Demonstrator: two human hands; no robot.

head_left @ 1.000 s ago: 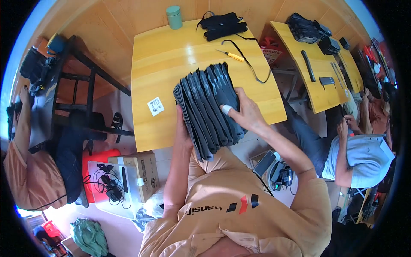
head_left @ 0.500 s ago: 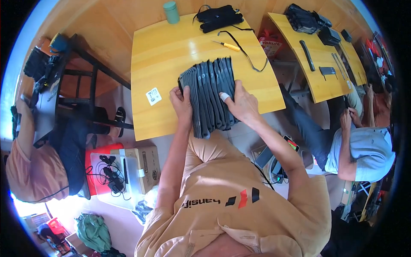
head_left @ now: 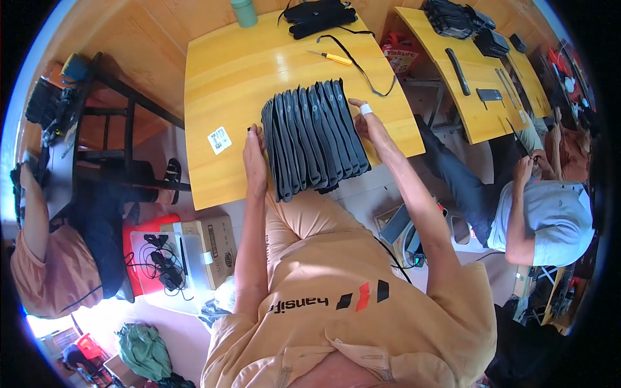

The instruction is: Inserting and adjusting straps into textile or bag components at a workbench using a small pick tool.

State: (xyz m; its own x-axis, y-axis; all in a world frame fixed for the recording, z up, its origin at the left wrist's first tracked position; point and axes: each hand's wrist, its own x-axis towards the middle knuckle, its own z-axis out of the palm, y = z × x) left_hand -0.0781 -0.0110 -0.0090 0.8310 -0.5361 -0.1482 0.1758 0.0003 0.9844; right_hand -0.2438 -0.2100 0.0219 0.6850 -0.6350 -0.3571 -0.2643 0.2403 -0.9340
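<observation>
A row of dark grey fabric strips (head_left: 317, 139), pressed side by side like a fanned bundle, lies at the near edge of the yellow wooden table (head_left: 223, 77). Its lower ends reach past that edge, above my lap. My left hand (head_left: 254, 155) is just beside the bundle's left side, fingers extended and not wrapped round it. On the other side, my right hand (head_left: 375, 129) has its fingers apart next to the bundle's upper right; white tape circles one digit. Whether the fingertips touch the strips is hard to tell.
A white label (head_left: 219, 140), a yellow-handled pointed tool (head_left: 336, 59), a black strap (head_left: 365, 71), a black pouch (head_left: 318, 18) and a green canister (head_left: 244, 13) are on the table. Co-workers sit at both sides. A cardboard box (head_left: 217, 246) stands on the floor at left.
Both hands have loosened from the bundle and moved outward to its sides. The strips now spread wider and more evenly. The whole view has shifted slightly.
</observation>
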